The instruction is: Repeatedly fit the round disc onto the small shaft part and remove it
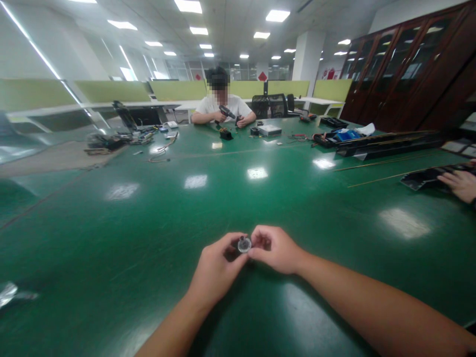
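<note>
Both my hands meet just above the green table, near its front edge. My left hand and my right hand are closed in a pinch on a small round grey part held between the fingertips. The part looks like a little disc with a pale rim; its detail is too small to read. Both forearms reach in from the lower edge of the view.
A person sits at the far side holding a dark power tool, with small boxes and parts around. Cables and tools lie far left. Long black rails and thin rods lie right, where another person's hand rests.
</note>
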`<state>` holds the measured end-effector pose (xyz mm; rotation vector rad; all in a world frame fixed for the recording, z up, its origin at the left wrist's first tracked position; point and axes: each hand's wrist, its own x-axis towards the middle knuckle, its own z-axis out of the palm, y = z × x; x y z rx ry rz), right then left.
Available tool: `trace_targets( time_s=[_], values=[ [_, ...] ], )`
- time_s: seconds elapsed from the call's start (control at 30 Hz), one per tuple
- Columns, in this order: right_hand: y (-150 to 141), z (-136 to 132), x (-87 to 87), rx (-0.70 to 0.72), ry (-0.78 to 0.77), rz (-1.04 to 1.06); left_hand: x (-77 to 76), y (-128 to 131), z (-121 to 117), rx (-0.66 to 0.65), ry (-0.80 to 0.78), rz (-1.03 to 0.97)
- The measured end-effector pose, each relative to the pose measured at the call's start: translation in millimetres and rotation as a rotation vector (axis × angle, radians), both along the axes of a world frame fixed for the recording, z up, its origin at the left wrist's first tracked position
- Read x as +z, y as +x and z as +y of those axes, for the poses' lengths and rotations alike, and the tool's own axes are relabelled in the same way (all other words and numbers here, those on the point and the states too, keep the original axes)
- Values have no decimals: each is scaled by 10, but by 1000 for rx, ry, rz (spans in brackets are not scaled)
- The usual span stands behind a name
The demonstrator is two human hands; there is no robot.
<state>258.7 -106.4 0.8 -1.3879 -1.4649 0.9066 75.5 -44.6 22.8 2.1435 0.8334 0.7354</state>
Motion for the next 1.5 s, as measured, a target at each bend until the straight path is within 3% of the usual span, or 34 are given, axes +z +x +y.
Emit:
trace_targets(
  time_s=[0.47, 0.93, 1.5],
  values=[
    [3, 3, 17, -2, 6, -24, 5, 4, -6, -48, -61, 23],
    [-15, -4, -15, 18, -27, 20, 38, 12, -31, 5, -217, -57],
    [-12, 14, 2, -7, -28, 13, 28, -2, -25, 23, -179, -61]
  ],
)
